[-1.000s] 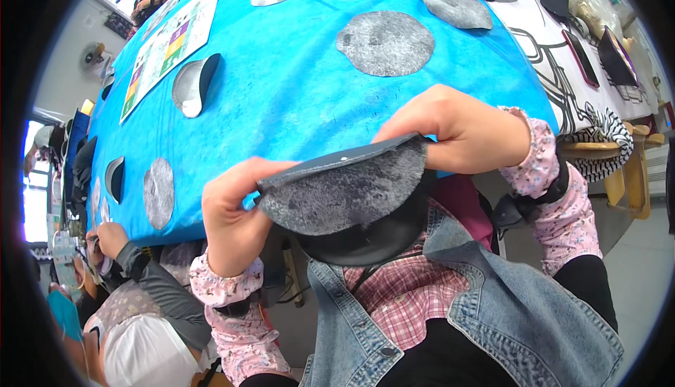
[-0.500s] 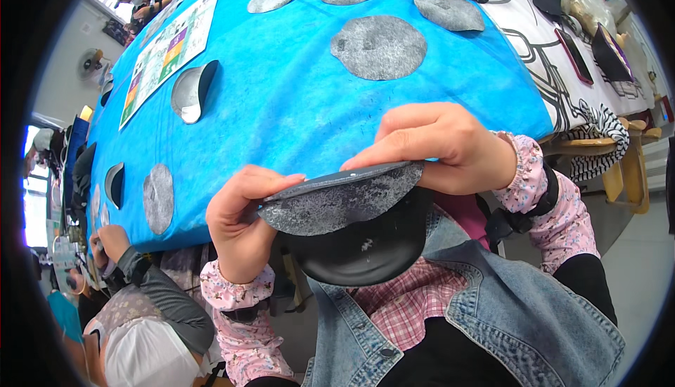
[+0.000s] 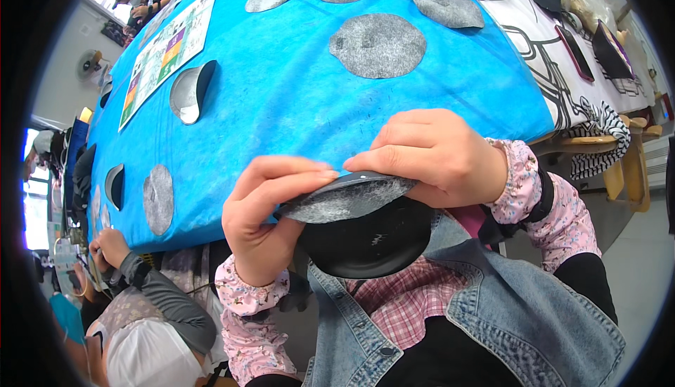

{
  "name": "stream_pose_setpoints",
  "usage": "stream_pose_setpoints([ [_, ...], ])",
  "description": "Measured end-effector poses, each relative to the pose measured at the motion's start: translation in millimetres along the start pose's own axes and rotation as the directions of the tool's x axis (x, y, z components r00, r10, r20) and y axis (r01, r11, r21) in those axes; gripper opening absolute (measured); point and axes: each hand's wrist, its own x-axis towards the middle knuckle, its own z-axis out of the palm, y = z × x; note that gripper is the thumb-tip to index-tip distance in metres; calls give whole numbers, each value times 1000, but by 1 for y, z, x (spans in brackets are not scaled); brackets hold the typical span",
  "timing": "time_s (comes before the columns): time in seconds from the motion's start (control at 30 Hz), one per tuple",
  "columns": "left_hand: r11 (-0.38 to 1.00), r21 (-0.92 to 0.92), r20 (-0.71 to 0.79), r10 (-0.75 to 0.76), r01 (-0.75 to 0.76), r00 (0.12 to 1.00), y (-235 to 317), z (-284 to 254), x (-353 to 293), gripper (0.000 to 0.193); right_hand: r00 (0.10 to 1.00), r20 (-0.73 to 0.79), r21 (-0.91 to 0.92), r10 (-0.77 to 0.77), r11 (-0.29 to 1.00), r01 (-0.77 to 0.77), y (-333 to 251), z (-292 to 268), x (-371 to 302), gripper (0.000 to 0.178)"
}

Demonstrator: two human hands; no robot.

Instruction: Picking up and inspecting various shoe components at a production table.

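Observation:
A black, bowl-shaped piece (image 3: pixel 373 246) is held up before my body, at the near edge of the table. Along its upper rim lies a mottled grey, felt-like layer (image 3: pixel 348 203), bent into a crescent. My left hand (image 3: pixel 261 208) pinches the left end of that rim, thumb below and fingers on top. On the right, my right hand (image 3: pixel 446 155) grips the rim with its fingers laid over the upper edge. The fingertips of both hands have come close together at the rim's middle. What the piece is cannot be told.
A blue cloth (image 3: pixel 281 99) covers the table, with several grey discs (image 3: pixel 378 46) on it. Curved pieces (image 3: pixel 191 93) and a printed sheet (image 3: pixel 171 55) lie leftward. Beyond the right edge are a phone (image 3: pixel 575 53) and wooden stool (image 3: pixel 629 169). A co-worker's arm (image 3: pixel 165 292) is lower left.
My left hand has moved right and slightly up along the rim, nearer my right hand. The grey layer is folded narrower, and the black piece has tilted a little.

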Motion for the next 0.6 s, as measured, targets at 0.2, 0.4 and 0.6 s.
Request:
stream_pose_setpoints([
  [0.2,1000,11,89,-24,24,996,-5,0,-2,42,986,147,-56,74,996,-66,-7,7,2,50],
  [0.4,997,72,148,-23,12,989,-3,1,1,40,952,236,-104,196,979,-175,-14,10,-1,42],
  [0.6,995,-79,167,-42,56,985,-2,6,1,25,964,221,-85,146,988,-130,-14,11,2,32],
])
